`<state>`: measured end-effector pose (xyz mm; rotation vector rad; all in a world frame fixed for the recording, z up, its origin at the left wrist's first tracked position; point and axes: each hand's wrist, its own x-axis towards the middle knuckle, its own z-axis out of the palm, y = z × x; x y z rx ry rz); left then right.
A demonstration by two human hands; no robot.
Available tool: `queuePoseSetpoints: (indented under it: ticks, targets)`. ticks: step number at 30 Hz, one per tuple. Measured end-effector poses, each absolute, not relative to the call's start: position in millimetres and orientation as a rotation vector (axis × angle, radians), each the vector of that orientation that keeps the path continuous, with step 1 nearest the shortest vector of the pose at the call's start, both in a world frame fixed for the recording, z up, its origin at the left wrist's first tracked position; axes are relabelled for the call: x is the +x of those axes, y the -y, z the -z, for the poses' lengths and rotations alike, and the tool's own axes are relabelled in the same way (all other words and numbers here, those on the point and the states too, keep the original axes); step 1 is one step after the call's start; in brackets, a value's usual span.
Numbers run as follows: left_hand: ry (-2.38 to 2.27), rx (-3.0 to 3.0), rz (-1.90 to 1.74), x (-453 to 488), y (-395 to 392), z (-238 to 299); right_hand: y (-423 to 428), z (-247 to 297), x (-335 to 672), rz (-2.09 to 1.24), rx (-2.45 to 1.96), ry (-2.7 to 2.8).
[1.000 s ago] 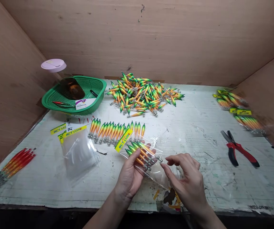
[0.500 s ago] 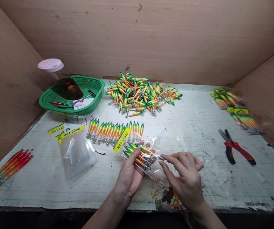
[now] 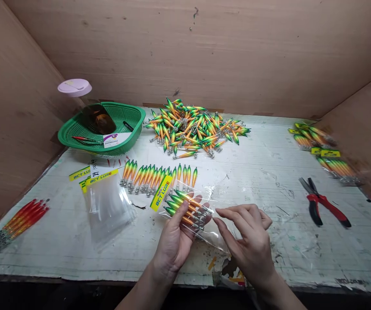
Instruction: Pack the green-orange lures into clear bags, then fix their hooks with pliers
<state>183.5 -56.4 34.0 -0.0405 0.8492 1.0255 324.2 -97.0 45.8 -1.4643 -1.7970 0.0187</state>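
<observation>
My left hand [image 3: 177, 237] is closed on a clear plastic bag [image 3: 216, 239] with a yellow header. Inside the bag several green-and-orange fishing lures [image 3: 185, 209] lie side by side, their metal hooks toward the right; the left thumb presses across them. At the bag's right end is my right hand [image 3: 248, 237], its thumb and index fingertips slightly apart with no lure between them. Just beyond the bag, more such lures [image 3: 146, 176] are laid out in a row.
A big heap of lures [image 3: 198, 129] lies at the back. On the left are a green basket [image 3: 136, 133], flat bags [image 3: 109, 211] and red lures [image 3: 23, 221]. Red-handled pliers [image 3: 324, 202] and filled packs [image 3: 337, 168] lie to the right.
The lure that my right fingers pinched by its hook end has slid left into the bag beside the others. Those fingers have let go of it. The view has shifted slightly.
</observation>
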Motion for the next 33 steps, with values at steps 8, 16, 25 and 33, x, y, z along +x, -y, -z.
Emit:
queuePoseSetpoints:
  ticks: [8, 16, 25, 33]
  targets:
    - [-0.893, -0.023, -1.031, 170.2, 59.4, -38.4, 79.2, -53.0, 340.0, -0.158, -1.341, 1.857]
    - [-0.996, 0.014, -1.157, 131.3, 53.3, -44.0, 2.2, 9.4, 334.5, -0.316, -1.352, 2.129]
    - [-0.985, -0.005, -1.143, 134.4, 46.6, -40.2, 16.0, -14.6, 349.4, -0.366, -1.336, 2.147]
    - [-0.929, 0.051, -1.083, 143.5, 45.7, -36.9, 88.6, -111.7, 400.9, -0.861, -0.979, 2.460]
